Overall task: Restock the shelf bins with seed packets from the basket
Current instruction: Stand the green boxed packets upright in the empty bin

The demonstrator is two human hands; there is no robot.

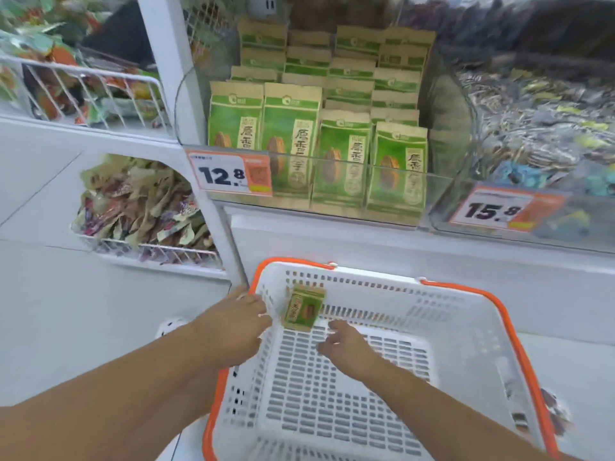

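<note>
A white basket (466, 327) with an orange rim sits low in front of me. One green seed packet (304, 311) leans against its far left inner wall. My left hand (236, 324) lies over the basket's left rim near the far corner, fingers stretched toward the packet. My right hand (346, 344) is inside the basket just below the packet, fingers loosely spread and holding nothing. Above, a clear shelf bin (396, 176) holds rows of matching green seed packets (289, 134) standing upright.
A 12.8 price tag (229, 176) hangs on the bin's left front. To the right is another clear bin (532, 128) of loose seeds, tagged 15.8. At the left are two white wire baskets (100, 91) of mixed snack packets. A white shelf post (166, 61) stands between them and the bin.
</note>
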